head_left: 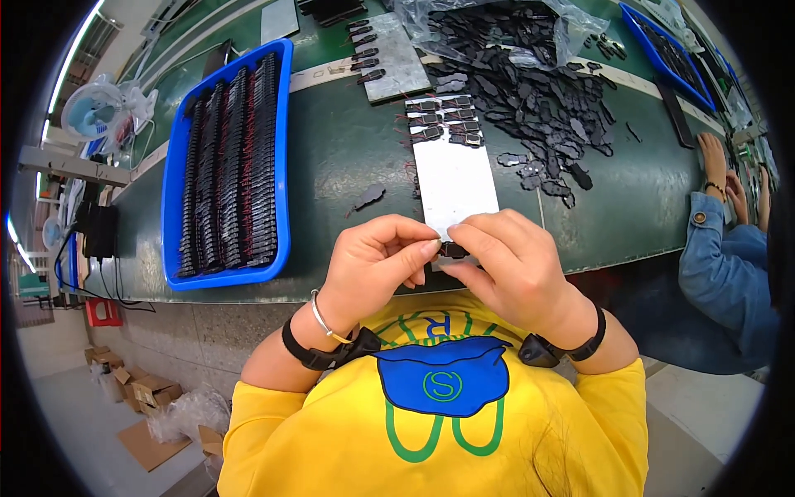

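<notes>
Both hands meet at the near edge of the green table. My left hand (370, 258) is closed, thumb and forefinger pinched together. Opposite it, my right hand (515, 258) is closed too, its fingers and thumb on a small black part (451, 249) that is mostly hidden by the fingers. Just beyond them lies a white board (455, 182), with two columns of small black speaker-like parts (465, 127) with red wires at its far end. A single black part (369, 196) with a red wire lies left of the board.
A blue tray (284, 166) packed with rows of black wired parts stands at left. A pile of flat black pieces (530, 108) spills from a clear plastic bag (571, 33). A metal plate (396, 62) holds more parts. At right sits a co-worker in a denim sleeve (716, 248).
</notes>
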{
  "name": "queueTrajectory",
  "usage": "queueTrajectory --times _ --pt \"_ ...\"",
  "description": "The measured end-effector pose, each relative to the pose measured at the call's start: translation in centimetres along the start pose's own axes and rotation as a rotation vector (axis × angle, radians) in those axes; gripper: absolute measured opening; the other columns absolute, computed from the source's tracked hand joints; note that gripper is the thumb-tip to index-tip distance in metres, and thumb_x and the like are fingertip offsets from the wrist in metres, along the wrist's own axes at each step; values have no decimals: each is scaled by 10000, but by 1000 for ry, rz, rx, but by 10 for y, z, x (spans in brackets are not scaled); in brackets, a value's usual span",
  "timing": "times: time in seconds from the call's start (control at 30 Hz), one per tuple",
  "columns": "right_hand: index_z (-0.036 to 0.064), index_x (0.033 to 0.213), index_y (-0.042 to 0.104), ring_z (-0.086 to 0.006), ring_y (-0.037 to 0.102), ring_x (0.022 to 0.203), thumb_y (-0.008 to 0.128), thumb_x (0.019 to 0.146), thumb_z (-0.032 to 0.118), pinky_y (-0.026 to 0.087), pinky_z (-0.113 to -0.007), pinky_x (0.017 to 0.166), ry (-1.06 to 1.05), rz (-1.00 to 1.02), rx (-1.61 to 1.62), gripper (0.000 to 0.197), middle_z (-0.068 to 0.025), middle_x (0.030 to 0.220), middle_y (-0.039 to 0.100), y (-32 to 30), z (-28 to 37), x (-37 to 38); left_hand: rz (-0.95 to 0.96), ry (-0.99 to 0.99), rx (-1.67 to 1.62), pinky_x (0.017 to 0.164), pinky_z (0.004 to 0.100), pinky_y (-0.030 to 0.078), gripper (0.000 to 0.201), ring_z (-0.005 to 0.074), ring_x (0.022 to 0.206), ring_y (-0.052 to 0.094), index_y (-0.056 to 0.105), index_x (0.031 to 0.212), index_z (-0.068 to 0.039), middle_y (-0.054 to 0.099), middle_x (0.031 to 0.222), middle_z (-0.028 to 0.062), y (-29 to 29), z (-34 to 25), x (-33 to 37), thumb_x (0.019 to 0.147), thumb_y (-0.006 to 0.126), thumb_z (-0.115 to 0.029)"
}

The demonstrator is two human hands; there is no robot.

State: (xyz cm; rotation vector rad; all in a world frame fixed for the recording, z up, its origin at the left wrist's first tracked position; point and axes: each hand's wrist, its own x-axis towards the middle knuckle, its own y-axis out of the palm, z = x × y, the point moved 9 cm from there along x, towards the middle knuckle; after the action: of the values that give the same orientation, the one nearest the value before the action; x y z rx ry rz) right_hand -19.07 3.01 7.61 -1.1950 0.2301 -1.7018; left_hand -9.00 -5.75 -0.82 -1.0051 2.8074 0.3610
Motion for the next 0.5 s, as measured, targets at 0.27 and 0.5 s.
queueTrajectory --times 0.27,0.5 --pt "1 933 646 -268 637 670 789 625 23 508 -336 564 24 -9 60 341 -113 804 650 0 -5 -12 -43 260 248 615 215 516 142 119 673 634 684 971 9 671 824 79 5 -15 -7 829 679 17" --pt "10 936 654 -252 638 654 779 629 13 507 -328 553 57 1 53 331 -96 772 649 2 -8 -15 -63 665 636 713 258 523 208 171 797 635 715 944 -49 634 1025 132 20 -43 -23 749 745 17"
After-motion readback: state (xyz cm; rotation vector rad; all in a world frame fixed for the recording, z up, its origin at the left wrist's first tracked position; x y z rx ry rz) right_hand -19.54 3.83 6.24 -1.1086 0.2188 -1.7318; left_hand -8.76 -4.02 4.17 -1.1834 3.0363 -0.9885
